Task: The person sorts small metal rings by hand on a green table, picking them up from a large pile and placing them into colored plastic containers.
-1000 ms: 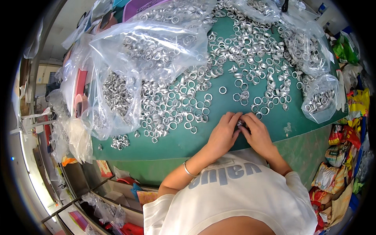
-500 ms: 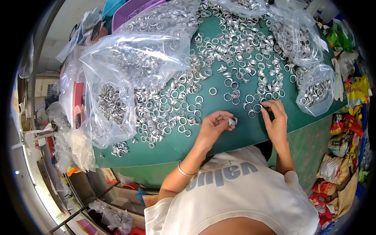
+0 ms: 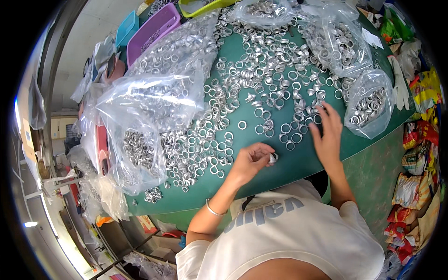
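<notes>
My left hand (image 3: 252,164) is closed, thumb and fingers pinching a silver metal ring (image 3: 273,158) just above the green table; whether it grips more than one is hard to see. Further right, my right hand (image 3: 328,136) has its thumb and fingers apart, the fingertips at the near edge of a spread of loose rings (image 3: 308,120). Nothing shows between those fingers. A single ring (image 3: 242,125) lies alone on the green tabletop (image 3: 298,161), and a small group of rings (image 3: 290,138) sits between my two hands.
Clear plastic bags of rings (image 3: 149,102) cover the left side; more bags (image 3: 371,102) stand at the right. Purple (image 3: 154,32), blue (image 3: 127,28) and yellow-green (image 3: 200,7) baskets are at the back left. A white glove (image 3: 399,86) lies at the right edge, beside colourful packets (image 3: 408,189).
My right hand has reached farther over the rings, and its fingers have spread. My left hand keeps its pinch on the ring. The whole view has shifted slightly.
</notes>
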Demonstrator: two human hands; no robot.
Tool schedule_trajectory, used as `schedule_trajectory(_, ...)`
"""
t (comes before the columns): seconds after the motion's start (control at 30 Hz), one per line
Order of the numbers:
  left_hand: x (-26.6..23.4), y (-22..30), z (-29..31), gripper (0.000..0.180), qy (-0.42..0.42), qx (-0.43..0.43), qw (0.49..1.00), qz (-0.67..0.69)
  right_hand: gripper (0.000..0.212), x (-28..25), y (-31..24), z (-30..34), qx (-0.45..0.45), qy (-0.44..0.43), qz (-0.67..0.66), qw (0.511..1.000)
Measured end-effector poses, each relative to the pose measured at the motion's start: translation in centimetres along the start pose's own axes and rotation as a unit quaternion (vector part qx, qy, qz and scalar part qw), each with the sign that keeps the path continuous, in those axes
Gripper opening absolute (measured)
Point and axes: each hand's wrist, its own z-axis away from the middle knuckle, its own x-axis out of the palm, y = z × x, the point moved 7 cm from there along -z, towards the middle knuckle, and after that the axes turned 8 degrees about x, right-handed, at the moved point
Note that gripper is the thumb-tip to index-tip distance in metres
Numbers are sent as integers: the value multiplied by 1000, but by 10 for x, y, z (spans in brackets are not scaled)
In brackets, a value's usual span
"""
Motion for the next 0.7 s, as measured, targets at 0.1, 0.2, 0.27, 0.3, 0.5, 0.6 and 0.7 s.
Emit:
schedule_trajectory(0.1, -11, 25, -21, 17, 13, 18, 999, -41, 45, 14, -12, 13, -28, -53, 21, 998)
schedule_trajectory(0.2, -23, 55, -59, 18, 59, 30, 997, 37, 45, 20, -19, 21, -59, -117, 27, 991)
schedule_trajectory(0.27, -31, 76, -90, 22, 114, 32, 987, 110, 46, 21, -26, 24, -69, -149, 11, 986)
schedule_trajectory(0.3, -34, 86, -107, 24, 150, 46, 978, 136, 46, 21, -27, 24, -72, -153, 7, 986)
schedule_trajectory(0.5, -38, 161, -242, 43, 191, 173, 914, 313, 47, 21, -23, 21, -77, -165, -15, 983)
schedule_trajectory(0.6, -37, 180, -250, 46, 258, 214, 919, 208, 48, 22, -24, 18, -70, -165, -18, 984)
schedule_trajectory(0.7, -16, 165, -232, 42, 265, 247, 928, 87, 58, 19, -12, 14, -29, -120, -67, 990)
